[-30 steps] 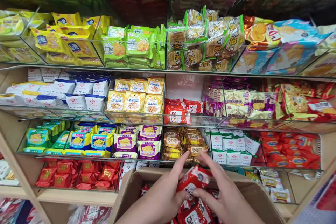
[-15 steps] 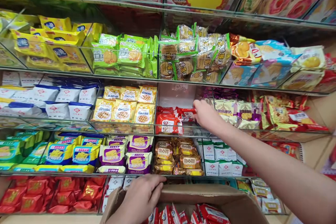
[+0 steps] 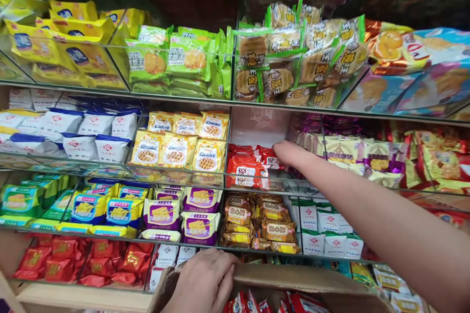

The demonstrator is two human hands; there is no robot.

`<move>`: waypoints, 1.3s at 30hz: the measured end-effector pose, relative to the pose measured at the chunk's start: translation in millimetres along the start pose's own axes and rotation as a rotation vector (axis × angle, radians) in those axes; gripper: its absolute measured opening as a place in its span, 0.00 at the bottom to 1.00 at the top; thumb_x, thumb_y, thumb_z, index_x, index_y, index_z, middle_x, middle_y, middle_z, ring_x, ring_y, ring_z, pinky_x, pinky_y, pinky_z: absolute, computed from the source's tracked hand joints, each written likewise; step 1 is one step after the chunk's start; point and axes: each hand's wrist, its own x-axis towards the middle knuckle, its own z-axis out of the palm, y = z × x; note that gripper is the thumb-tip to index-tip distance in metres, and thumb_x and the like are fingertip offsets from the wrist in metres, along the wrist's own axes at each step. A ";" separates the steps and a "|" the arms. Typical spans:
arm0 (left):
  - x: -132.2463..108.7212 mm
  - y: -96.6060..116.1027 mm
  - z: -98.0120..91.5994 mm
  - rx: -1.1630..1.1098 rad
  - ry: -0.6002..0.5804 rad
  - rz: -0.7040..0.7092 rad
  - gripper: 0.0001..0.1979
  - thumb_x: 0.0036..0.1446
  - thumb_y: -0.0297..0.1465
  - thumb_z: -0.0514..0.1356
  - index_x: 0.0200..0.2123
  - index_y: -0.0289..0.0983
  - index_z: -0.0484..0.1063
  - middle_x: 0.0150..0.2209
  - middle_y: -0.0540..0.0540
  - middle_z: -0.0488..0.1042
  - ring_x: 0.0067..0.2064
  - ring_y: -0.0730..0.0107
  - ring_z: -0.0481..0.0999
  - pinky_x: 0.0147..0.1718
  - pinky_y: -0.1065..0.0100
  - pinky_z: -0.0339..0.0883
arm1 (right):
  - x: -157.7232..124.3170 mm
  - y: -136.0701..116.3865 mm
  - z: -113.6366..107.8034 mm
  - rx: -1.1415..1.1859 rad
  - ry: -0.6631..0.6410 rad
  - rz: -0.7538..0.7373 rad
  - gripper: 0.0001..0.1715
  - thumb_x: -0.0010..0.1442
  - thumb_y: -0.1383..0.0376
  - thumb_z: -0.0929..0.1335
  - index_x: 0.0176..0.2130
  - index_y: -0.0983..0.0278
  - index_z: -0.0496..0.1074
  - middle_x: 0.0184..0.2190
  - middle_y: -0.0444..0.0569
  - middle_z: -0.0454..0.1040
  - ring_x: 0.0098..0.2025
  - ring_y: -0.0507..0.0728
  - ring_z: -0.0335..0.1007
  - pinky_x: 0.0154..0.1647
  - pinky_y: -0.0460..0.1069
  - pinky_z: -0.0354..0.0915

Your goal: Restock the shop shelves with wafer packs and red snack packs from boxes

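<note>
My right hand (image 3: 292,154) reaches into a middle-shelf compartment, against the right end of a row of red snack packets (image 3: 247,173). Its fingers are mostly hidden, so whether they grip the rightmost packet cannot be seen. Below, my left hand (image 3: 207,279) is closed over the upper left edge of an open cardboard box (image 3: 293,276), fingers bent to the right. More red-and-white packets (image 3: 304,303) lie inside the box, cut off by the bottom of the view.
Clear dividers and front panels part the shelves. Yellow cookie packs (image 3: 174,149) stand left of the red row, cream-and-purple packs (image 3: 378,154) right of it. Brown packs (image 3: 277,227) lie below, green-edged biscuit packs (image 3: 281,80) above. Red wrapped sweets (image 3: 60,261) fill the lower left.
The view has come closer and tilted down. My right hand stays at the right end of the red row, its fingers less visible. My left hand remains on the box edge.
</note>
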 end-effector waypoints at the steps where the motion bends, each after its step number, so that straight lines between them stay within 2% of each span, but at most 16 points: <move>1: -0.2 0.6 0.2 -0.002 -0.004 -0.009 0.11 0.57 0.28 0.45 0.38 0.41 0.66 0.32 0.48 0.73 0.34 0.66 0.73 0.33 0.66 0.64 | 2.2 0.6 1.5 -0.007 -0.011 -0.005 0.10 0.56 0.64 0.66 0.37 0.68 0.69 0.38 0.50 0.71 0.40 0.55 0.68 0.42 0.53 0.65; 7: 0.1 4.6 0.8 0.025 -0.019 -0.044 0.12 0.58 0.29 0.44 0.37 0.40 0.66 0.31 0.48 0.73 0.34 0.65 0.72 0.32 0.66 0.63 | 5.0 0.4 8.6 -0.019 -0.006 0.019 0.17 0.50 0.69 0.69 0.42 0.70 0.68 0.42 0.58 0.71 0.42 0.59 0.68 0.39 0.51 0.64; 12: 1.2 6.1 0.6 0.082 -0.014 -0.054 0.11 0.57 0.28 0.45 0.35 0.40 0.67 0.29 0.47 0.72 0.33 0.66 0.71 0.31 0.67 0.62 | 0.2 -2.5 9.5 0.024 0.001 0.037 0.25 0.41 0.69 0.72 0.41 0.70 0.69 0.38 0.60 0.72 0.39 0.63 0.70 0.32 0.50 0.64; 17: -0.7 7.1 1.9 0.126 0.022 -0.037 0.11 0.57 0.27 0.45 0.35 0.40 0.67 0.29 0.47 0.72 0.33 0.66 0.71 0.31 0.67 0.61 | -0.2 1.4 13.0 0.060 0.135 0.021 0.24 0.45 0.73 0.69 0.45 0.71 0.67 0.40 0.60 0.71 0.42 0.63 0.68 0.38 0.51 0.63; 21: -1.2 9.2 0.3 0.140 0.043 -0.019 0.11 0.56 0.27 0.46 0.35 0.39 0.67 0.28 0.48 0.72 0.32 0.67 0.71 0.30 0.68 0.60 | -7.9 7.3 0.8 0.110 0.277 -0.020 0.18 0.50 0.71 0.66 0.43 0.72 0.68 0.40 0.60 0.70 0.43 0.61 0.67 0.42 0.49 0.60; 23: -1.2 10.8 -1.2 0.149 0.034 -0.011 0.11 0.56 0.27 0.46 0.35 0.39 0.67 0.29 0.48 0.72 0.32 0.67 0.71 0.30 0.68 0.60 | -28.6 6.1 -10.4 0.145 0.349 -0.037 0.16 0.55 0.67 0.64 0.43 0.72 0.67 0.41 0.59 0.69 0.44 0.59 0.65 0.43 0.49 0.59; 25: -0.9 12.0 -1.6 0.156 0.017 0.000 0.11 0.56 0.27 0.46 0.36 0.38 0.68 0.30 0.47 0.73 0.33 0.66 0.71 0.30 0.68 0.60 | -64.9 -1.0 -18.2 0.220 0.502 -0.072 0.15 0.59 0.63 0.60 0.43 0.70 0.67 0.41 0.56 0.69 0.44 0.57 0.64 0.44 0.49 0.58; 27: 0.0 12.3 -0.3 0.147 -0.002 0.011 0.11 0.56 0.28 0.46 0.37 0.38 0.67 0.31 0.47 0.74 0.34 0.66 0.72 0.32 0.68 0.60 | -113.2 -14.8 -15.7 0.380 0.745 -0.196 0.15 0.60 0.61 0.59 0.36 0.67 0.68 0.33 0.49 0.69 0.37 0.53 0.65 0.38 0.48 0.59; 28: 0.5 12.2 0.8 0.147 -0.010 0.010 0.11 0.57 0.28 0.46 0.38 0.38 0.67 0.31 0.47 0.74 0.35 0.66 0.72 0.33 0.68 0.60 | -139.5 -24.0 -8.4 0.450 0.805 -0.289 0.16 0.61 0.60 0.58 0.32 0.66 0.68 0.28 0.47 0.68 0.33 0.52 0.64 0.35 0.47 0.59; 30: 1.8 12.3 3.2 0.150 -0.027 0.004 0.12 0.57 0.28 0.46 0.38 0.38 0.67 0.32 0.47 0.74 0.35 0.67 0.72 0.34 0.68 0.61 | -189.5 -44.9 20.8 0.542 0.698 -0.571 0.16 0.61 0.61 0.57 0.27 0.63 0.67 0.23 0.44 0.67 0.27 0.50 0.62 0.30 0.46 0.59; 31: 2.3 12.6 4.2 0.156 -0.031 0.001 0.12 0.57 0.29 0.46 0.39 0.38 0.68 0.32 0.47 0.74 0.36 0.67 0.72 0.34 0.68 0.61 | -210.4 -55.5 42.4 0.535 0.522 -0.691 0.16 0.61 0.62 0.57 0.26 0.62 0.66 0.21 0.43 0.66 0.25 0.50 0.61 0.27 0.46 0.58; 32: 2.6 13.0 4.9 0.162 -0.030 0.000 0.12 0.58 0.29 0.46 0.39 0.38 0.68 0.32 0.47 0.74 0.36 0.67 0.72 0.34 0.68 0.61 | -226.9 -65.3 67.6 0.502 0.318 -0.714 0.15 0.61 0.63 0.58 0.25 0.62 0.66 0.21 0.43 0.66 0.25 0.52 0.61 0.25 0.47 0.59; 33: 2.8 13.4 5.5 0.168 -0.026 0.002 0.12 0.58 0.29 0.46 0.38 0.38 0.68 0.32 0.48 0.74 0.36 0.67 0.72 0.34 0.68 0.61 | -238.6 -73.7 94.8 0.472 0.149 -0.653 0.15 0.60 0.66 0.58 0.26 0.63 0.66 0.23 0.45 0.67 0.26 0.53 0.62 0.27 0.48 0.60; 35: 2.8 14.0 6.5 0.174 -0.012 0.011 0.13 0.58 0.29 0.45 0.38 0.38 0.68 0.33 0.48 0.74 0.36 0.67 0.72 0.34 0.68 0.61 | -247.8 -84.6 148.5 0.519 -0.108 -0.480 0.13 0.58 0.71 0.57 0.35 0.67 0.69 0.35 0.52 0.70 0.38 0.57 0.65 0.39 0.52 0.62; 37: 2.5 13.8 7.9 0.171 -0.003 0.017 0.13 0.58 0.30 0.45 0.38 0.38 0.68 0.33 0.48 0.75 0.36 0.67 0.73 0.34 0.68 0.62 | -244.2 -87.6 191.4 0.591 -0.263 -0.253 0.21 0.54 0.74 0.60 0.49 0.72 0.62 0.48 0.61 0.64 0.49 0.61 0.61 0.48 0.53 0.59; 39: 2.1 13.2 10.0 0.165 -0.001 0.017 0.12 0.57 0.30 0.46 0.37 0.38 0.68 0.32 0.48 0.75 0.36 0.67 0.73 0.34 0.68 0.62 | -236.7 -85.0 217.4 0.637 -0.344 -0.140 0.31 0.49 0.74 0.64 0.53 0.76 0.57 0.51 0.66 0.61 0.52 0.63 0.59 0.49 0.53 0.57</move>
